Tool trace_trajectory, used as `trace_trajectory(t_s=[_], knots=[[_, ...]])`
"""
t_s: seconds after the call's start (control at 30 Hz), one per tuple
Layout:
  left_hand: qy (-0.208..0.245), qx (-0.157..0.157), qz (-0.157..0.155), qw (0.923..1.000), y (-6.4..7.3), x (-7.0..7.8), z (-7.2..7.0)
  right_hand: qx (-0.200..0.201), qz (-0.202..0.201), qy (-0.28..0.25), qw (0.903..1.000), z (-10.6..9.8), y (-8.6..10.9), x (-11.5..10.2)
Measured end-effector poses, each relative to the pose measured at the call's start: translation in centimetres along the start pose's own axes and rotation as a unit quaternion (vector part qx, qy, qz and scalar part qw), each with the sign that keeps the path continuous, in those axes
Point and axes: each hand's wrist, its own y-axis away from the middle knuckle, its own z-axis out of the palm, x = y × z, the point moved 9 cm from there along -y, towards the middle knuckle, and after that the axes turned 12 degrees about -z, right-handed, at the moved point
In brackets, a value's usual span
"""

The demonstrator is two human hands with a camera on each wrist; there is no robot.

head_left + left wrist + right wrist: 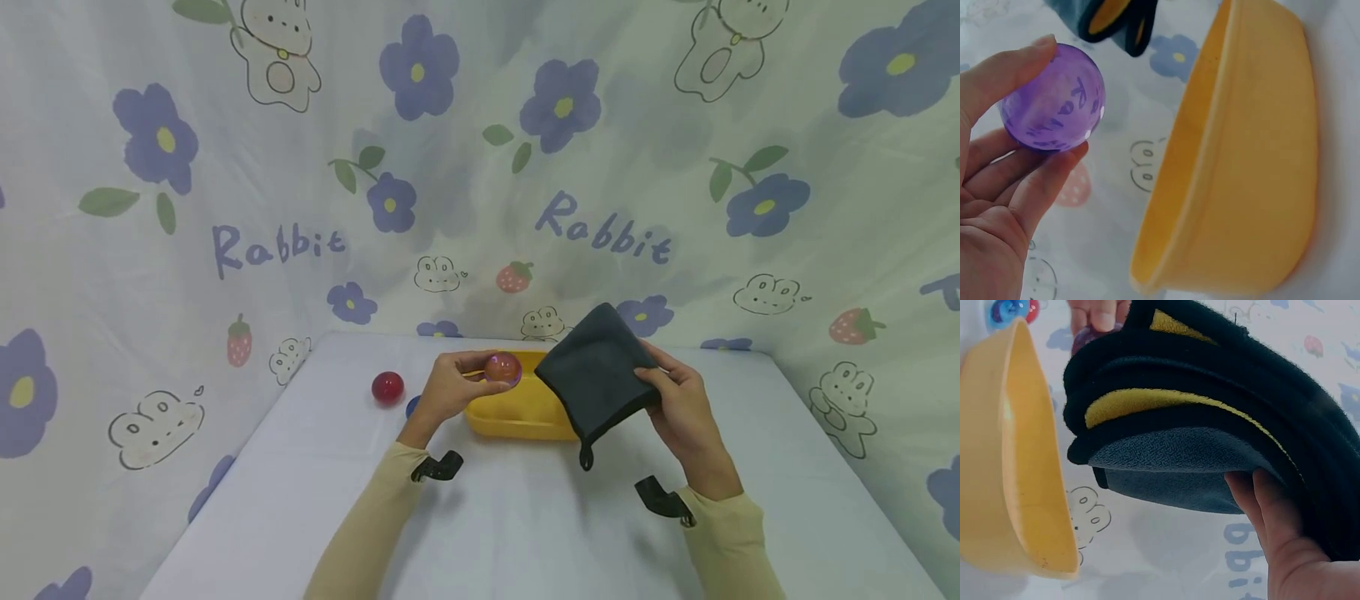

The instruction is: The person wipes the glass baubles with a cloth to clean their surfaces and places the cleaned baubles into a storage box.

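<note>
the left hand (448,390) has the clear purple ball (503,371) pinched between thumb and fingertips, higher than the rim of the yellow tub (525,428); i can't tell whether it is squarely over the opening. the right hand (684,407) grips the folded dark cloth (600,367) by one edge, a loop hanging from its corner. ball and cloth are apart. to my eye the step is bringing the two together, best done with the ball held steady and the cloth doing the travelling. something so smooth and round could squirt out of a light pinch, so i'd spread the fingertips further round it. the red ball (387,388) sits on the bench (480,517), left of the tub.
</note>
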Motion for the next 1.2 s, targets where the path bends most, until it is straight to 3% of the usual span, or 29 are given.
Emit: trace_trajectory(t_s=[0.33, 0.8, 0.97, 1.2], knots=[[-0.017, 0.007, -0.039, 0.9991, -0.7, -2.3, -0.4, 0.007, 0.029, -0.001, 0.9995, -0.3, -0.2, 0.5], [-0.046, 0.018, -0.057, 0.9972, -1.9, -4.6, -0.6, 0.005, 0.027, -0.020, 0.9994, -0.3, -0.3, 0.4], [-0.094, 0.021, -0.063, 0.9933, -2.3, -5.0, -0.4, 0.004, 0.021, -0.027, 0.9994, -0.4, -0.4, 0.3], [-0.178, 0.023, -0.080, 0.9805, -2.7, -4.7, 0.4, -0.003, 0.007, -0.036, 0.9993, -0.4, -0.4, 0.2]])
